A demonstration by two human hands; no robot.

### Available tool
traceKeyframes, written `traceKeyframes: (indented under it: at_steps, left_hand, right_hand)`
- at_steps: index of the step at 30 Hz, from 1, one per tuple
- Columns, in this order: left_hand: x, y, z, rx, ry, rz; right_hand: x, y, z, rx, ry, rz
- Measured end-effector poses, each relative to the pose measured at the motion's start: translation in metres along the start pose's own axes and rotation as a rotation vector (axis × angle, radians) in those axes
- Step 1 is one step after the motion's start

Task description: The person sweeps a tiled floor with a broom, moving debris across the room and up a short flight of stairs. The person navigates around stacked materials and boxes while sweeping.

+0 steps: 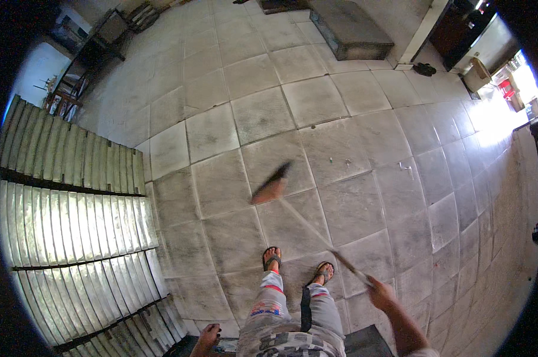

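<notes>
My right hand (381,293) is wrapped round the upper part of a long broom stick (310,225), out to the right of my legs. The stick slants forward and left to the broom head (272,189), which is orange-brown with dark bristles and smeared by motion. It lies over the tiled floor (346,208) ahead of my sandalled feet. Low at my left side hangs my left hand (208,337), its fingers curled in. A small dark spot shows at its fingertips; whether it holds anything is hidden.
Small bits of litter (406,167) dot the tiles ahead right. Louvred panels (79,217) line the left. A dark raised block (355,33) stands at the far side, by a doorway with dark footwear (424,69) and a bin (477,75). A table (93,53) stands far left.
</notes>
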State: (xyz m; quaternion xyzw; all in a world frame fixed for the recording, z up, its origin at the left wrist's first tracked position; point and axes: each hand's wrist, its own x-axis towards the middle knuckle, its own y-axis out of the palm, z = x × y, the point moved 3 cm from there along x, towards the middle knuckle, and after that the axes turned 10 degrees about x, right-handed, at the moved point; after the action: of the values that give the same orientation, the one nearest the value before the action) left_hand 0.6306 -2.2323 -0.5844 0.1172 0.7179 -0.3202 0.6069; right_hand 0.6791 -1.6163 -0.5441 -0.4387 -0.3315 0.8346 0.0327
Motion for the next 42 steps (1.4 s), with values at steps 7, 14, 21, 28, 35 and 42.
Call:
traceKeyframes:
  at_steps: [7,14,21,28,35,42]
  left_hand:
    - [-0.019,-0.053,0.003,0.040,-0.063,-0.125]
    - [-0.023,-0.066,0.007,0.159,-0.098,-0.079]
    - [0.009,-0.025,-0.061,0.318,0.093,-0.062]
    - [0.017,0.023,-0.136,0.549,0.320,0.056]
    - [0.015,0.038,-0.309,1.083,0.278,0.111]
    - [-0.003,0.086,-0.505,1.237,0.453,-0.053]
  right_hand:
    - [0.213,0.154,0.199,-0.148,-0.214,0.215]
    - [0.115,0.085,-0.022,-0.219,0.172,0.139]
    - [-0.082,-0.083,-0.253,-0.323,0.649,-0.102]
    - [-0.229,-0.041,-0.303,0.098,0.982,-0.616]
    - [-0.297,0.233,-0.169,0.905,1.145,-0.632]
    - [-0.317,0.384,0.106,1.279,1.397,-0.836]
